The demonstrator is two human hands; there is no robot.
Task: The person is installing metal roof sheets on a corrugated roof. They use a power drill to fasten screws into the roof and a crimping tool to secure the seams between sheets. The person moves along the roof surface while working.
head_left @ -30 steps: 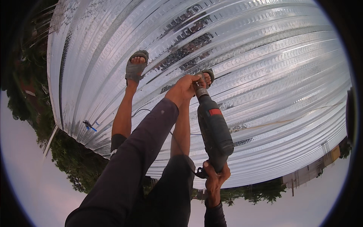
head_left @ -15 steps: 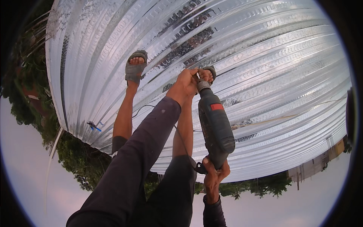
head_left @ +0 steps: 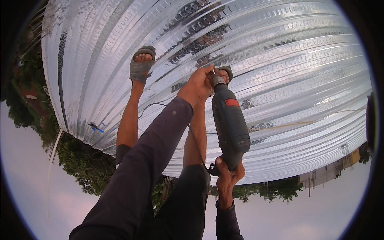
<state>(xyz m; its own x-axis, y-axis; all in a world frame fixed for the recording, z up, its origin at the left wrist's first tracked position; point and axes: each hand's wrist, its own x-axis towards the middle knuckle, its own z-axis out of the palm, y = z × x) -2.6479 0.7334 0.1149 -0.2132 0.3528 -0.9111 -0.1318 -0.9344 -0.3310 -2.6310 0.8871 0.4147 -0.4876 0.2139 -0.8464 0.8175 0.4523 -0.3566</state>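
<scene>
A dark power drill (head_left: 231,128) with a red patch on its body points away from me over the ribbed metal sheeting. My right hand (head_left: 229,176) is wrapped round its handle at the near end. At the far end, my left hand (head_left: 199,86) is closed in a pinch beside the drill's chuck (head_left: 217,80). A thin bright tip shows at those fingers; whether it is a bit or a screw I cannot tell. A black cord (head_left: 196,141) runs from the handle behind my left forearm.
Shiny ribbed metal sheeting (head_left: 296,100) spreads under my sandalled feet (head_left: 142,66). A small dark and blue object (head_left: 96,128) lies near its left edge. A thin yellowish line (head_left: 296,124) crosses the right side. Trees (head_left: 82,166) stand beyond the edge.
The drill and both hands sit slightly higher in the view, and the sheeting has shifted a little with the view. Both hands keep their grips.
</scene>
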